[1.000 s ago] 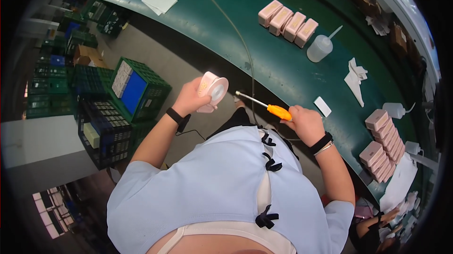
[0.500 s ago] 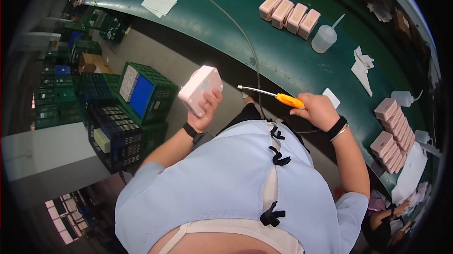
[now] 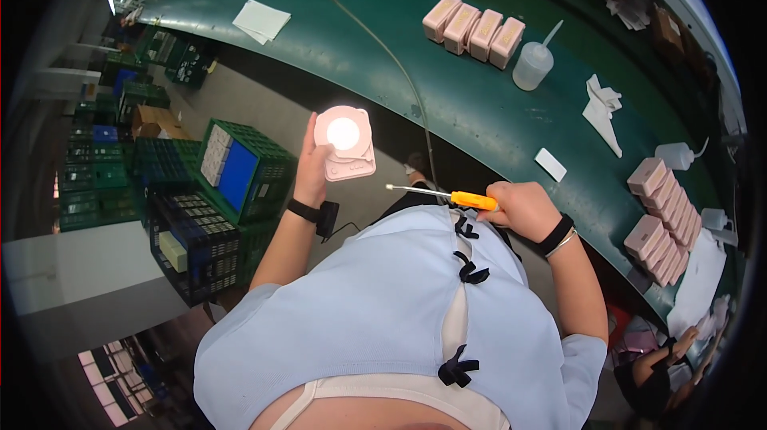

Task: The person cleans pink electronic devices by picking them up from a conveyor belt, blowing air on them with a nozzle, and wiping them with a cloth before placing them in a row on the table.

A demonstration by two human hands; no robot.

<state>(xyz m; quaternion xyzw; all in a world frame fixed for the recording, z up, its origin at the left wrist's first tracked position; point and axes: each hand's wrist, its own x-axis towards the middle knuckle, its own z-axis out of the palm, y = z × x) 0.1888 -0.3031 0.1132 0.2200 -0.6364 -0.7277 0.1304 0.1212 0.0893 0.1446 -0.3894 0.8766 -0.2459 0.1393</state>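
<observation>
Mostly the left hand (image 3: 310, 165) hides its own fingertips behind the pink lamp unit (image 3: 345, 142) — raised upright over the floor, its round face glowing, fingers closed along its left edge. Right hand (image 3: 521, 210) — fisted around an orange-handled screwdriver (image 3: 444, 195) pointing left, beside the green conveyor belt (image 3: 447, 87).

Single view only: a head-worn fisheye camera, looking steeply down over the wearer's torso. The bench (image 3: 479, 103) arcs from 11 to 4 o'clock, near; crates (image 3: 240, 174) on the floor lie at 9 o'clock, farther off. Edges bend toward the rim.
</observation>
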